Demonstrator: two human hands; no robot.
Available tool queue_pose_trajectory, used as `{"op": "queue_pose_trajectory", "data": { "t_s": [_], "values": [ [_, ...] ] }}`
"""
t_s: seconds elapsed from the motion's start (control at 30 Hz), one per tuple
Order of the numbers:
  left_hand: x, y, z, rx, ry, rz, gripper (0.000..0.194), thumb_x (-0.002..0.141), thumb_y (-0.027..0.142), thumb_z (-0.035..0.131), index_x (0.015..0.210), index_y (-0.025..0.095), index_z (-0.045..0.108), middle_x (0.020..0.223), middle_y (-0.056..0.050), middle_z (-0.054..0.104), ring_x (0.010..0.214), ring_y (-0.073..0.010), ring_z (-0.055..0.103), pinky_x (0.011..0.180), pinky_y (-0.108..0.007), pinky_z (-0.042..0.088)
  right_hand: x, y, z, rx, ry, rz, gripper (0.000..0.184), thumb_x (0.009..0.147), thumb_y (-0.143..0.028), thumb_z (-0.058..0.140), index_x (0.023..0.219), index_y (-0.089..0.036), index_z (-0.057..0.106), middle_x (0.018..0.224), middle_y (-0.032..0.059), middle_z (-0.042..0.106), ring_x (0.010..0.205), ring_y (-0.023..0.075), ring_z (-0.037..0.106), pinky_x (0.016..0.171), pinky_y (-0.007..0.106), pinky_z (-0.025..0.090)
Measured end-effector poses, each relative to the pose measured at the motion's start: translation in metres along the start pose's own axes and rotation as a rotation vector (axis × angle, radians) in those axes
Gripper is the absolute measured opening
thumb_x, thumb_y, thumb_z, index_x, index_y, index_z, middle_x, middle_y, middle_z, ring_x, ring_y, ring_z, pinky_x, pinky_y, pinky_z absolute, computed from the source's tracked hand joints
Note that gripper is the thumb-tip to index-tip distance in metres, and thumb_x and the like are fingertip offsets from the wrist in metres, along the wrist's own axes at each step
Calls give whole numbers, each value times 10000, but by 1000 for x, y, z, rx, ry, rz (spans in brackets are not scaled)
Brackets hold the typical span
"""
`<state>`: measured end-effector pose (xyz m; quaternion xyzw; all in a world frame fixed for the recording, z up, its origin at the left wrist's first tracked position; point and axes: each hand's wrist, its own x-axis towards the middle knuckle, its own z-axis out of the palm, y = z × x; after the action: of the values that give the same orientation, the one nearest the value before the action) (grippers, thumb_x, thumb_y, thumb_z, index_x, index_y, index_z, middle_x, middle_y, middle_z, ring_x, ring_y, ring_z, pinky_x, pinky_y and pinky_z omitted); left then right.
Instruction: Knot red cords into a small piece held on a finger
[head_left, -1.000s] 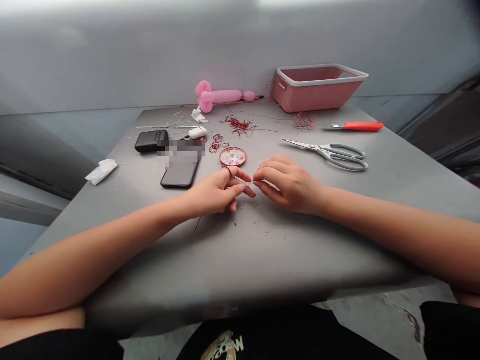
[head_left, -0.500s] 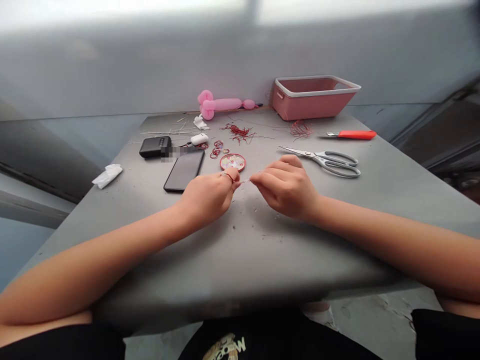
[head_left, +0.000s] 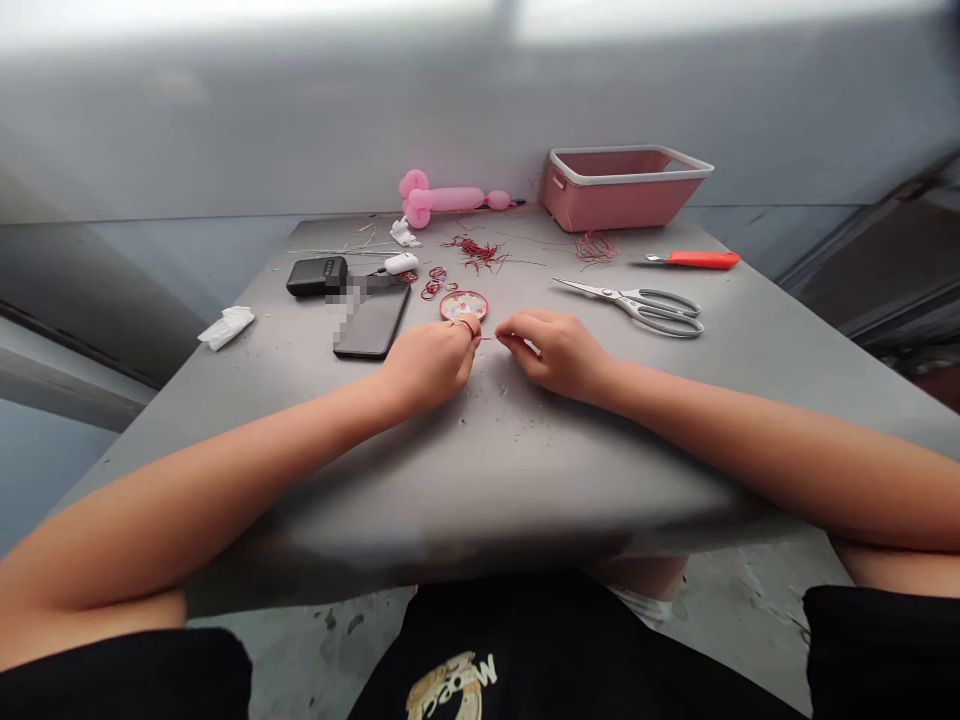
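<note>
Above the middle of the grey table (head_left: 420, 490), my two hands face each other, fingertips a small gap apart. A thin red cord (head_left: 487, 338) shows in that gap. My left hand (head_left: 429, 362) is closed in a pinch on it, and red cord also loops over its fingers. My right hand (head_left: 562, 352) pinches at the cord's other end with thumb and index finger; the tip contact is too small to make out fully. Just beyond the left fingers sits a round red-rimmed dish (head_left: 465, 306) holding small pale and red pieces.
Left are a phone (head_left: 375, 325), a black box-shaped device (head_left: 318, 277), a white case (head_left: 401, 263) and crumpled tissue (head_left: 226, 327). Behind lie red cord pieces (head_left: 478, 250), a pink balloon (head_left: 457, 198) and a pink basket (head_left: 630, 195). Scissors (head_left: 630, 303) and a red-handled cutter (head_left: 701, 260) lie right.
The camera view has shifted slightly. My right hand's fingers have loosened from a tighter curl into a longer pinch near the cord. The left hand keeps its pinch.
</note>
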<state>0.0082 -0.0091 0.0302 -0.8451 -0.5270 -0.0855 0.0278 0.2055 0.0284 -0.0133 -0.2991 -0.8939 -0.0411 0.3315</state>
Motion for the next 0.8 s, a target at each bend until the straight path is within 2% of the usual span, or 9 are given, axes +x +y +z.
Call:
{"op": "queue_pose_trajectory", "data": {
  "t_s": [0.23,0.37,0.47,0.5,0.57,0.67,0.73,0.8],
  "values": [
    [1,5,17,-40,53,29,344,972,298,312,1069,117,589,914,-176,722,790,-319,690,646,-358,428,-2,5,8,37,-56,-12,189,926,-224,449,849,-173,613,778,74,684,678,184,596,648,282,448],
    [0,3,22,-110,68,44,308,967,301,347,1059,133,589,912,-155,719,807,-297,682,675,-353,429,-3,6,7,60,-55,-13,180,925,-239,461,877,-175,622,808,80,699,713,191,617,674,291,453],
    [0,1,20,-190,92,49,253,951,264,384,1067,141,573,884,-122,712,791,-243,660,701,-334,430,-3,7,5,83,-40,-13,165,919,-241,469,889,-189,622,837,72,710,729,189,624,675,294,452],
    [0,0,18,-290,91,36,217,935,241,415,1053,145,571,863,-105,711,759,-213,645,695,-317,428,-3,7,3,90,-32,-12,154,916,-238,477,887,-195,621,829,64,710,715,183,620,662,291,448],
    [0,0,13,-650,32,-43,149,899,225,486,1002,154,566,833,-79,711,643,-145,583,631,-275,411,-2,7,0,106,-6,4,132,909,-232,496,874,-207,621,778,41,699,662,165,601,619,281,435],
    [0,-4,3,-1273,-154,-227,122,865,260,572,926,155,559,854,-82,724,494,-63,431,515,-223,342,-1,6,-5,149,38,42,115,898,-233,522,845,-220,623,712,11,678,592,142,567,562,268,417],
    [1,-10,-2,-1476,-207,-278,94,852,215,593,914,150,565,860,-93,734,480,-43,425,501,-205,330,-1,3,-8,176,41,75,124,898,-240,520,839,-216,627,714,12,677,588,138,558,556,263,417],
    [2,-19,-5,-1589,-287,-308,109,846,208,610,932,150,579,902,-113,744,554,-59,523,527,-193,369,0,0,-10,194,19,114,148,903,-240,502,846,-206,635,735,24,681,607,139,558,577,264,425]
  ]
}}
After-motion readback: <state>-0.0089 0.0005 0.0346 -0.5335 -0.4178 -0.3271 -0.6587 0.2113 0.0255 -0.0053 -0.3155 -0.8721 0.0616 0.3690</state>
